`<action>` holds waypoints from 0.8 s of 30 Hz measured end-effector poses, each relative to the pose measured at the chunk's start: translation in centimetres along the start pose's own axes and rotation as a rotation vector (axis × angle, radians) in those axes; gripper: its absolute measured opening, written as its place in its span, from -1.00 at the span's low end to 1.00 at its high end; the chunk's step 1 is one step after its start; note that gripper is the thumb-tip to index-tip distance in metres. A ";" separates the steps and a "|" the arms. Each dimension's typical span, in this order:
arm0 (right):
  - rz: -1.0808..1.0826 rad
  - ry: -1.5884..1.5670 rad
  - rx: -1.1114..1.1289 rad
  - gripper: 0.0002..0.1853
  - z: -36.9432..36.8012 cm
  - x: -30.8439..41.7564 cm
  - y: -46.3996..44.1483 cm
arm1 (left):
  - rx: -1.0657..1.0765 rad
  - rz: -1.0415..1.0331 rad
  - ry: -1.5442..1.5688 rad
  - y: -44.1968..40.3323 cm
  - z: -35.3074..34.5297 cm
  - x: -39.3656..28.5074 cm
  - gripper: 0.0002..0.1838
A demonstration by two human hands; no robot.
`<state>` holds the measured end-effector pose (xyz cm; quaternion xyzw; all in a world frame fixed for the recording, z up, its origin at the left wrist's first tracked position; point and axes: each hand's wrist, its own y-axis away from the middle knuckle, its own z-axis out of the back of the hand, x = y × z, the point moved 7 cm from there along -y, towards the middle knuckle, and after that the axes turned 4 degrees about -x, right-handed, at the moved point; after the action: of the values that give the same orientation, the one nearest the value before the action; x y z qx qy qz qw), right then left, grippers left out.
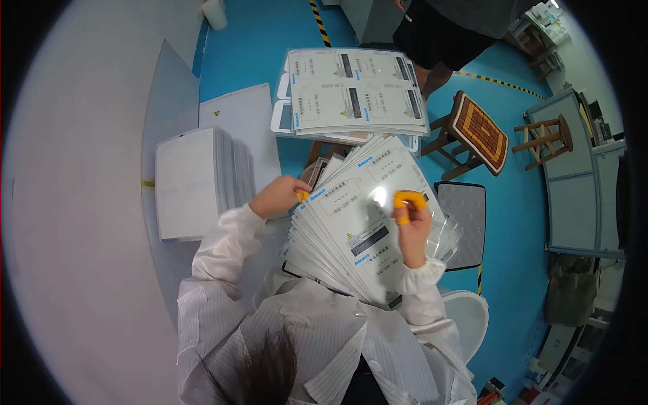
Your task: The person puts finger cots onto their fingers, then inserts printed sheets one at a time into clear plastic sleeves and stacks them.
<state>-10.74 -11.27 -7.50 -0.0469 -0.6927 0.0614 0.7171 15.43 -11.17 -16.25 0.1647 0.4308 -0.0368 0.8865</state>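
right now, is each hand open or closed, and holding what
Left hand: fingertips at the edge of the printed sheets; can't tell if closed on one.
Right hand: fingers curled over them, nothing seen held; can't tell if closed.

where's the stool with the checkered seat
Head view, upper right: the checkered stool stands on the blue floor, between the upper sheet stack and a plain stool.

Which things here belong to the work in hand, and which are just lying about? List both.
Seemingly in use:
fanned printed sheets
printed sheets stacked beyond
orange finger covers

Seemingly just lying about:
patterned-seat stool
plain wooden stool
white cylinder
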 end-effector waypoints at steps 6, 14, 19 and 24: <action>-0.069 0.292 0.251 -0.84 -7.4 -3.9 1.1 | -0.230 0.043 0.145 2.6 -0.4 -0.2 -0.76; -0.099 0.316 0.249 -0.85 -7.5 -6.5 2.2 | -0.235 0.113 0.140 2.6 -0.5 1.2 -0.73; -0.115 0.300 0.249 -0.85 -7.4 -6.5 2.2 | -0.217 0.164 0.145 2.7 -1.1 2.1 -0.72; -0.108 0.315 0.255 -0.83 -7.7 -6.2 2.1 | -0.173 0.275 0.227 2.6 -0.8 1.7 -0.76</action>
<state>-3.33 -10.02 -14.24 0.0724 -0.5600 0.1016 0.8190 16.44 -8.29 -17.38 0.1484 0.5031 0.1407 0.8397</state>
